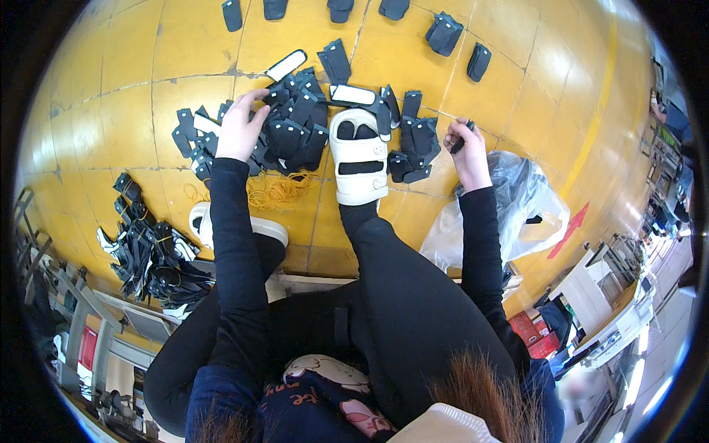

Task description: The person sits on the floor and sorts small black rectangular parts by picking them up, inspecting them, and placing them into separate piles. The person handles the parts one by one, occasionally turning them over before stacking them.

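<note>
A heap of small flat black pieces (299,129), many with a pale tag, lies on the floor in front of me. My left hand (240,131) reaches to the heap's left side, its thumb and fingers apart, with nothing visible between them. Farther right, my right hand (471,161) is closed around a small dark piece (459,142), mostly covered by the fingers. Between the hands, several black pieces (417,144) lie in a smaller pile. White-faced pieces (286,65) rest behind and beside the heap.
My white sandal (362,184) stands beside the heap. Tangled yellow string (281,190) lies before it. A clear plastic bag (521,184) sits under my right forearm. Tied black-and-white bundles (155,251) are at left; separate black stacks (443,33) stand farther off.
</note>
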Available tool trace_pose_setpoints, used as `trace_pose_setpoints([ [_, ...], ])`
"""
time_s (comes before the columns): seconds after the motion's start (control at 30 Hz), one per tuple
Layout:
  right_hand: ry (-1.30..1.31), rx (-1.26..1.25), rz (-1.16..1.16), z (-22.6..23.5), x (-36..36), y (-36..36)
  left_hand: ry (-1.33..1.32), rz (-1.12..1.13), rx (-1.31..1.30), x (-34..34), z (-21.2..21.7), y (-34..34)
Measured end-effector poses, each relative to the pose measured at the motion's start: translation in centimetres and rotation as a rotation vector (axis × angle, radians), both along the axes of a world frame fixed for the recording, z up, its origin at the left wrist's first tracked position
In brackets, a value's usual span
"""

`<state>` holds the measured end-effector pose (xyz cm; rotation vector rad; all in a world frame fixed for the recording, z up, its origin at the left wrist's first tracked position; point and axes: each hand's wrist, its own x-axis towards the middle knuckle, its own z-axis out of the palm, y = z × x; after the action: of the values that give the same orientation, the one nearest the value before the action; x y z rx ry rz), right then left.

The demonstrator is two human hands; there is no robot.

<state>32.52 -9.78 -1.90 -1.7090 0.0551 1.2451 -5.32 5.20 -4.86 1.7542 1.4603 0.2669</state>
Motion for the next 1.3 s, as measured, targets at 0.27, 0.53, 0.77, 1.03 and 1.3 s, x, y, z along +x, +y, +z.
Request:
trace_pose_setpoints([
  [0.27,-0.008,-0.126,0.089,-1.6,-0.8,-5.1,-0.070,-0.155,0.264,6.7,1.8,-0.8],
  [0.53,-0.120,-0.079,0.060,-1.8,-2.3,-3.5,0.067,-0.449,0.337,12.8,-0.4,-2.3],
  [0.77,-0.219,-0.092,0.161,-1.0,-1.3,-2.0,0.071,-0.486,0.315,12.6,-1.5,-1.8],
  [1.03,-0.169,-0.030,0.224,-0.3,-1.8,-0.8,-0.241,-0.241,0.150,11.4,-0.2,-1.3],
  [1.3,-0.025,0.036,0.347,1.1,-4.1,0.5,-0.507,0.036,-0.257,10.2,1.6,-5.0],
])
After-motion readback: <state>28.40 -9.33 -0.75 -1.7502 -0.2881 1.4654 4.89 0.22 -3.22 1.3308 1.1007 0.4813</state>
